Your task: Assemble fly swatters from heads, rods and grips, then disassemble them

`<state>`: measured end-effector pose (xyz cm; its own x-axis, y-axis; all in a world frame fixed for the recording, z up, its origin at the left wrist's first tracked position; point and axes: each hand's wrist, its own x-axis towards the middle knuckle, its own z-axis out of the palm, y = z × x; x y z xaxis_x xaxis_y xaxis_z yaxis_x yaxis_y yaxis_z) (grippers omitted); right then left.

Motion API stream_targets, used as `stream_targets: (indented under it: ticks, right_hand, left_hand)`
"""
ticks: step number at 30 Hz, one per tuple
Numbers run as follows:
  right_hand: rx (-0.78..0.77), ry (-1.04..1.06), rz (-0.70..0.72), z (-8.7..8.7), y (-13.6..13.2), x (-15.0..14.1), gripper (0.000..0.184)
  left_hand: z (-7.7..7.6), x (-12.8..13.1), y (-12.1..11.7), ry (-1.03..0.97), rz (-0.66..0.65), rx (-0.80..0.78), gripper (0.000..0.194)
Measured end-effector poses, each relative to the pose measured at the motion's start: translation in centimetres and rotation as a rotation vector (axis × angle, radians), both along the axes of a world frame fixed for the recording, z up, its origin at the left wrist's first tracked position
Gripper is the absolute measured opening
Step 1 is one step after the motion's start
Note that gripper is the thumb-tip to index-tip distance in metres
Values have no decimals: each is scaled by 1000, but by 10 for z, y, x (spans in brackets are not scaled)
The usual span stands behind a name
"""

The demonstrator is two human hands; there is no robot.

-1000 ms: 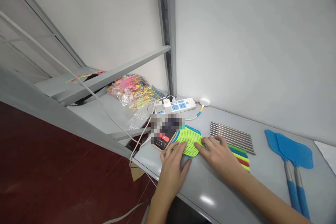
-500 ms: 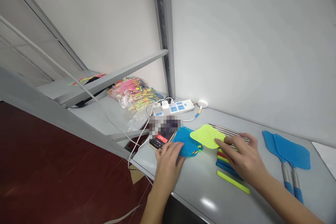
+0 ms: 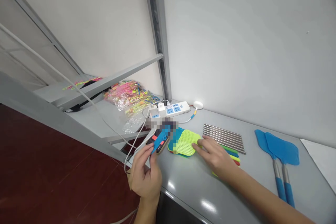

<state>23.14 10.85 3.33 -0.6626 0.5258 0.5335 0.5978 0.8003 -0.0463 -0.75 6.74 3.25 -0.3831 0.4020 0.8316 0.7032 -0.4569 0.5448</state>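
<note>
My left hand is raised off the grey table's front edge, its fingers pinched on a small blue plastic piece that sticks up toward the phone. My right hand lies on the table, fingertips pressing the yellow-green mesh swatter head, which sits on a stack of other coloured heads. Under the right hand lie several coloured plastic handles. A phone with a lit screen rests just left of the stack.
A row of steel rods lies behind the right hand. Two finished blue swatters are at the right. A power strip with chargers and cables sits by the wall. A bag of bright plastic parts lies on the left table.
The yellow-green head, held over the rods before, is back on the stack under my right hand. My left hand left the stack and lifted a blue piece toward me.
</note>
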Motion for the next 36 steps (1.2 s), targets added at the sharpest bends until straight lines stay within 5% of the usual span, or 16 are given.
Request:
stream_targets:
  ticks: [5, 11, 16, 21, 27, 36]
  right_hand:
    - [-28, -101, -52, 2, 11, -22, 29]
    - [-151, -125, -123, 6, -5, -12, 31]
    - [-181, -87, -310, 8, -4, 39, 32]
    - [-323, -173, -551, 8, 40, 102, 33]
    - [-422, -227, -514, 6, 81, 122, 28]
    - [-464, -240, -523, 2, 89, 117, 20]
  left_hand:
    - [-8, 2, -8, -1, -76, -21, 25]
    - [-14, 12, -5, 143, -178, -99, 31]
    - [-13, 34, -1, 121, -180, -170, 32]
    - [-14, 54, -4, 146, -362, -164, 41]
    - [-12, 74, -12, 217, -584, -112, 51]
    - [-19, 81, -17, 172, -730, -105, 54]
